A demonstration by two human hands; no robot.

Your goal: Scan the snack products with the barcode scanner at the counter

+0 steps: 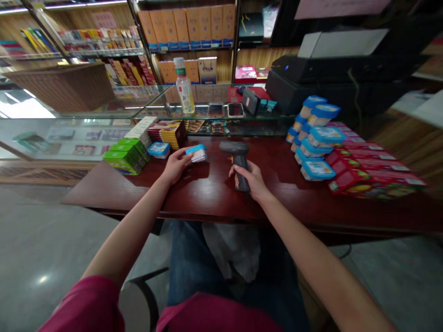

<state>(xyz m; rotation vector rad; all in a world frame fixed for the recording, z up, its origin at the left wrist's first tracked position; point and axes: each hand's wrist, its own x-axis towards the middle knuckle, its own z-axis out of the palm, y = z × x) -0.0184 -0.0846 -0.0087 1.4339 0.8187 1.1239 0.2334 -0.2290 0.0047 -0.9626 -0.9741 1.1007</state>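
Observation:
My left hand [176, 164] grips a small blue-and-white pack [197, 153] and holds it just above the dark red wooden table [207, 193]. My right hand [252, 180] is closed round the handle of a grey barcode scanner [236, 156], whose head points toward the pack. A second blue-and-white pack [159, 149] lies on the table to the left of my left hand.
Green boxes [126, 156] and a fanned stack of red-and-yellow packs [171, 133] sit at the left. Stacked blue-lidded packs [313, 138] and red cartons [367, 173] fill the right. Behind stand a glass counter [104, 120], a bottle [184, 87] and a black register [311, 78].

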